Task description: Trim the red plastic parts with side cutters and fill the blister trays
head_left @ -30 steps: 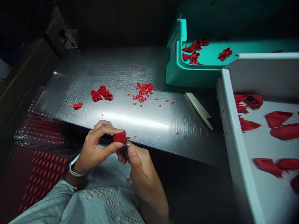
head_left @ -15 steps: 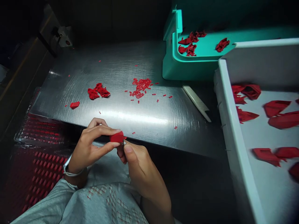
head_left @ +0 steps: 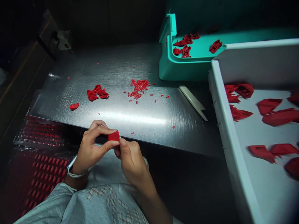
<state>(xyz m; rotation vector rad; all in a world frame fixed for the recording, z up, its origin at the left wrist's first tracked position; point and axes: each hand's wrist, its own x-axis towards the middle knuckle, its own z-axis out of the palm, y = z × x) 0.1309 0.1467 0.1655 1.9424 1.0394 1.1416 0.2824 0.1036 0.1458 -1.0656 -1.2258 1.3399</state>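
My left hand (head_left: pixel 93 145) pinches a small red plastic piece (head_left: pixel 113 136) between thumb and fingertips, just below the front edge of a brushed steel table (head_left: pixel 116 67). My right hand (head_left: pixel 130 158) is close against the piece, its thumb and fingers closed on a small metal tool (head_left: pixel 120 137). Only the tool's tip shows; the rest is hidden by my fingers. A white band (head_left: pixel 72 169) circles my left wrist. Both hands are over my lap, off the table.
On the steel lie a heap of tiny red bits (head_left: pixel 139 85), red scraps (head_left: pixel 95 94), and a pale flat blade (head_left: pixel 192 102). A white tray (head_left: pixel 224 109) and a teal bin (head_left: pixel 177 70) hold red pieces at right. A red-patterned mat (head_left: pixel 44 165) lies at left.
The whole view has shifted slightly, with the table and trays moving left. Both hands moved left too, and my right hand now hides more of the metal tool.
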